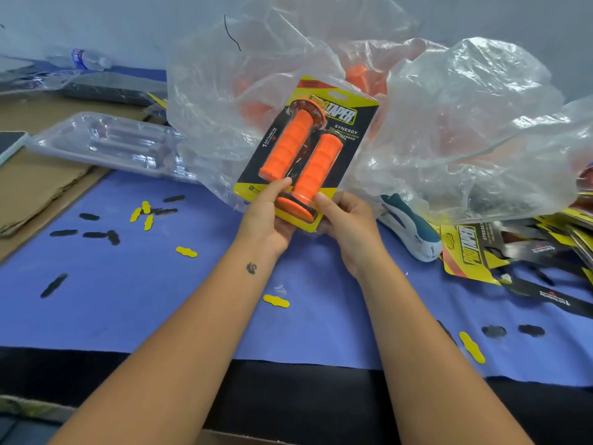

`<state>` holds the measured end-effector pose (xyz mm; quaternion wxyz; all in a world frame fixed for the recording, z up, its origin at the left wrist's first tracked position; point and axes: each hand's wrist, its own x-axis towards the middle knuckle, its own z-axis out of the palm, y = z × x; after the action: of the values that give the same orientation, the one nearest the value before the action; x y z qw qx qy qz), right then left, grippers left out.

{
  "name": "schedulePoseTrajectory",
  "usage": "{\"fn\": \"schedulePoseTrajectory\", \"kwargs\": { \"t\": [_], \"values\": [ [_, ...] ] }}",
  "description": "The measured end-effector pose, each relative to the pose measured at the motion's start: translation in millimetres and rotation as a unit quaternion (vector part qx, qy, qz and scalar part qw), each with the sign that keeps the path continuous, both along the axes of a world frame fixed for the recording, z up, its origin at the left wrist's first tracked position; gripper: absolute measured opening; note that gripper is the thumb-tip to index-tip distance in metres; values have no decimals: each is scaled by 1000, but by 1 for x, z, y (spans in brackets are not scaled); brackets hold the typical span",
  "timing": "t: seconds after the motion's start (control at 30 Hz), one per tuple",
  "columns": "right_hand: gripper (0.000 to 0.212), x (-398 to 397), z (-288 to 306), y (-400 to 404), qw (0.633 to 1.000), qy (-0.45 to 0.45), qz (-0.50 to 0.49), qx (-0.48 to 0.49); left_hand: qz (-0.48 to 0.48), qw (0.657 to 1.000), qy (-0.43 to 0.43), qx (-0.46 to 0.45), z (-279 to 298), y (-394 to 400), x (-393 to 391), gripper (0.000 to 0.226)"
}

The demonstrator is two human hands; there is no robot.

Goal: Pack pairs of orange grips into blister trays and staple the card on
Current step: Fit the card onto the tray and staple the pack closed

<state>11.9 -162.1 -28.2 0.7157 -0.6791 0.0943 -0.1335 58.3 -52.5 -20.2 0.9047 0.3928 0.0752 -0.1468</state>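
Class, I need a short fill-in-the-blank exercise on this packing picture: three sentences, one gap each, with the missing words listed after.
1. Both hands, the left hand and the right hand, hold one blister pack that contains ____ orange grips.
2. The table is covered with a cloth of ____ colour.
3. The stack of empty clear trays lies to the ____ of the held pack.

Missing words: two; blue; left
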Motion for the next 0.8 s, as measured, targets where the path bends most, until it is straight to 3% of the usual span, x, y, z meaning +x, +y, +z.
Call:
{"fn": "schedulePoseTrajectory", "kwargs": {
  "t": [0.17,0.27,0.43,0.67,0.8],
  "values": [
    [10,-2,-1,0,1000,-6,6,-8,5,1000,-26,11,-6,-5,-2,5],
    [24,-5,-1,1,1000,-20,15,-3,1,999,-53,4,-12,0,-3,6],
    [11,-8,0,-4,998,-29,49,10,-27,996,-84,7,-12,6,-5,15],
    [12,-8,5,0,997,-21,24,72,-55,994,-88,21,-13,8,-7,12],
    [15,-9,2,-3,997,-40,31,57,-59,994,-88,24,-16,11,-5,22]
  ]
}}
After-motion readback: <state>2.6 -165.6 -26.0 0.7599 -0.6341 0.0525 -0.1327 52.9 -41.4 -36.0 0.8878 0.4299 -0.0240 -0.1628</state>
